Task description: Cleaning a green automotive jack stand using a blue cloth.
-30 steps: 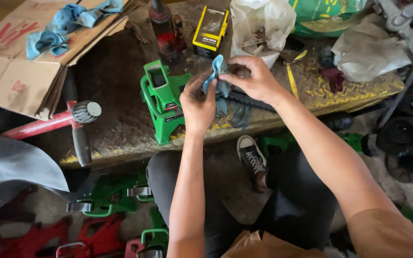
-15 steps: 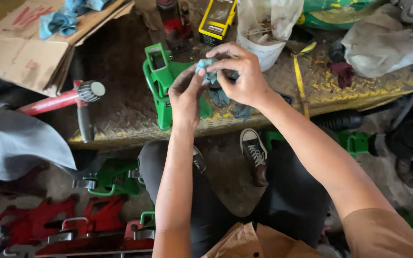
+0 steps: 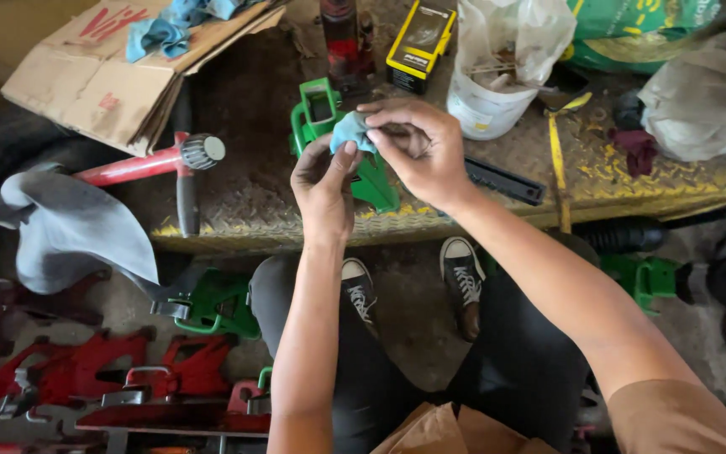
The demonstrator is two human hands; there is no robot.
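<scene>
A small blue rag (image 3: 351, 130) is bunched up between both hands, above the front edge of the metal bench (image 3: 262, 202). The left hand (image 3: 325, 181) pinches the rag from below with its thumb and fingers closed on it. The right hand (image 3: 418, 151) curls over it from the right, fingers closed on the rag and on something small and dark inside it that is too hidden to tell.

Just under the hands a green stand (image 3: 329, 126) sits on the bench, near the front edge. Behind it stands a red jack (image 3: 344, 38). Beside that lies a yellow box (image 3: 420, 42), and next to the box is a white tub (image 3: 485, 105) with a clear bag in it. A black bar (image 3: 504, 181) lies to the right of the hands. A yellow strap (image 3: 558, 160) hangs over the front edge. A red hammer (image 3: 149, 164) lies at the left end of the bench, with a flat cardboard box (image 3: 102, 80) behind it at the back left corner. More blue rags (image 3: 161, 29) lie on the cardboard.

On the floor under the bench are two black shoes (image 3: 464, 282), another green stand (image 3: 216, 303) and red stands (image 3: 94, 370).
</scene>
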